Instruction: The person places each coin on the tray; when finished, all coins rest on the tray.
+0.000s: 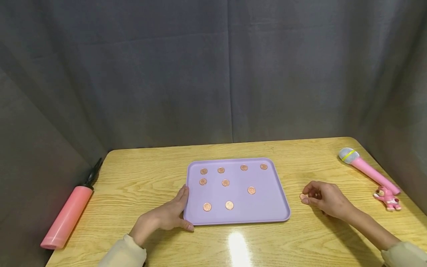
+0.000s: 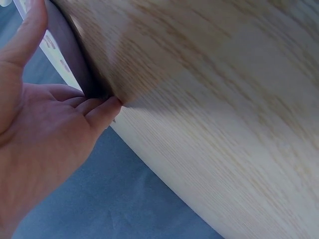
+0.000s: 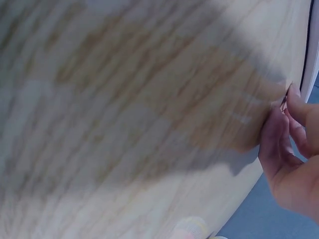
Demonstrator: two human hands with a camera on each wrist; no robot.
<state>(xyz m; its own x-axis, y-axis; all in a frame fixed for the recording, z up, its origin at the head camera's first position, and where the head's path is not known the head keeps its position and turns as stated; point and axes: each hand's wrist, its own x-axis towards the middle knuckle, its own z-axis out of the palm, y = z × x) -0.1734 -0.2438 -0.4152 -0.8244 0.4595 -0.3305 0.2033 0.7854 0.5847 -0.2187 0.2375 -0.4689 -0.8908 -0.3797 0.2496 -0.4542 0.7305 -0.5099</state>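
Note:
A lilac tray (image 1: 263,211) lies flat on the wooden table, with several copper coins (image 1: 251,190) spread over it. Against the tray's left side rests my left hand (image 1: 170,214), its fingers extended along the edge and its thumb at the near left corner. The left wrist view shows the fingertips low on the tray's outer wall, close to the tabletop. To the right of the tray, my right hand (image 1: 330,199) pinches one copper coin (image 1: 303,196) between thumb and fingers, just over the table. That coin is mostly hidden in the right wrist view.
A pink hand pump (image 1: 68,217) with a black nozzle lies along the table's left edge. On the right are a pink toy microphone (image 1: 371,171) and a small pink bear figure (image 1: 387,198). Grey curtains (image 1: 166,92) hang behind and beside the table.

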